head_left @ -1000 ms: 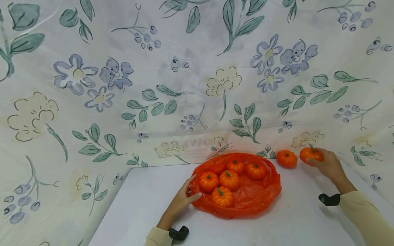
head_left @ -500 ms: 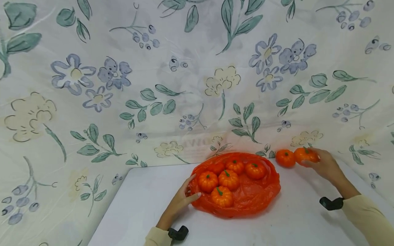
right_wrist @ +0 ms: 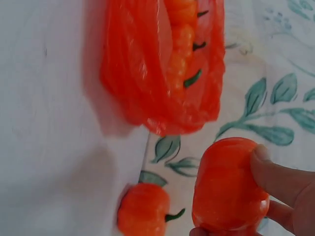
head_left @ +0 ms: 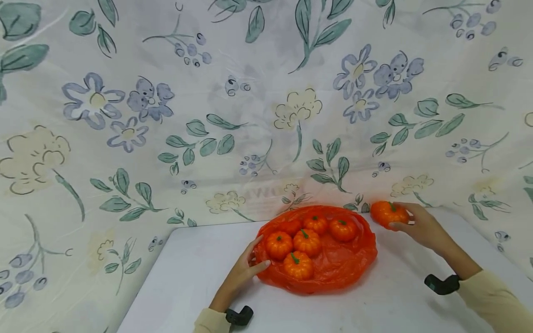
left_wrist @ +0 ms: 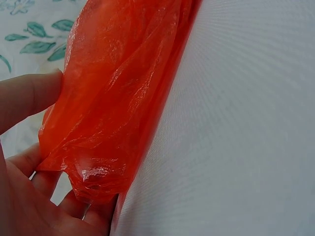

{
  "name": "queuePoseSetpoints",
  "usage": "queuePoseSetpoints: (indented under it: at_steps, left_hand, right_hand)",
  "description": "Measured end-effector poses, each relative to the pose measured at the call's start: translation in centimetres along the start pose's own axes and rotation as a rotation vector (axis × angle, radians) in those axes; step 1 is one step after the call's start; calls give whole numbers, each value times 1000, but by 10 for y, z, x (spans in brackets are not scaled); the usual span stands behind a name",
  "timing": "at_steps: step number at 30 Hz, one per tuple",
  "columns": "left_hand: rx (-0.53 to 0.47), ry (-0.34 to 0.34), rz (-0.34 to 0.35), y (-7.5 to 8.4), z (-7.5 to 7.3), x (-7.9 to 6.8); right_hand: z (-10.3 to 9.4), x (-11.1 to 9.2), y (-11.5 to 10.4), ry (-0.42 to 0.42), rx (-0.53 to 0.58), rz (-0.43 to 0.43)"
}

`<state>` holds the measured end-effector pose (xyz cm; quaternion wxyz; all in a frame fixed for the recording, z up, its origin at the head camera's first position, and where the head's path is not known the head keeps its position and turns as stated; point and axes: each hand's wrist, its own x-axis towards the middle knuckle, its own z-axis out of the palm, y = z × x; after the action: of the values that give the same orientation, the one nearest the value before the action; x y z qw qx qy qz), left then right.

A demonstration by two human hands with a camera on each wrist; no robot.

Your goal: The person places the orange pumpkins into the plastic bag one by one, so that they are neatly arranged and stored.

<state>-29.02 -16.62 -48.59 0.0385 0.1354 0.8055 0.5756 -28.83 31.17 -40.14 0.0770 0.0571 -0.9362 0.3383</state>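
An orange-red plastic bag (head_left: 339, 259) sits with its mouth spread wide, several small orange pumpkins (head_left: 305, 242) inside. My left hand (head_left: 241, 273) holds the bag's left side, thumb at its rim and fingers under the crinkled plastic (left_wrist: 113, 98) in the left wrist view. To the right of the bag, my right hand (head_left: 422, 226) grips another small pumpkin (right_wrist: 229, 184) between thumb and fingers, raised off the table. A loose pumpkin (right_wrist: 142, 211) with a green stem rests near the table's back edge; in the head view the held one mostly covers it.
The white table (head_left: 187, 259) backs onto a hanging cloth (head_left: 233, 152) printed with flowers and leaves. A black device is strapped at each wrist, below pale sleeves (head_left: 495, 296).
My right hand has carried its pumpkin leftward, from beside the loose pumpkin to overlapping it in the head view. My left hand has stayed at the bag.
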Motion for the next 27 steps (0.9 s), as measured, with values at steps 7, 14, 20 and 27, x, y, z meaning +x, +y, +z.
queuePoseSetpoints:
  at_steps: [7, 14, 20, 27]
  left_hand:
    - [-3, -10, -8, 0, 2, -1]
    - [-5, -7, -21, 0, 3, -2]
    - [1, -5, -13, -1, 2, 0]
    - [13, 7, -17, 1, -1, 1]
  right_hand:
    - [10, -10, -16, -23, 26, -54]
    - [16, -15, -37, -28, 72, -114]
    - [25, -18, -54, -62, 119, -185]
    - [50, -10, -62, -121, 136, -220]
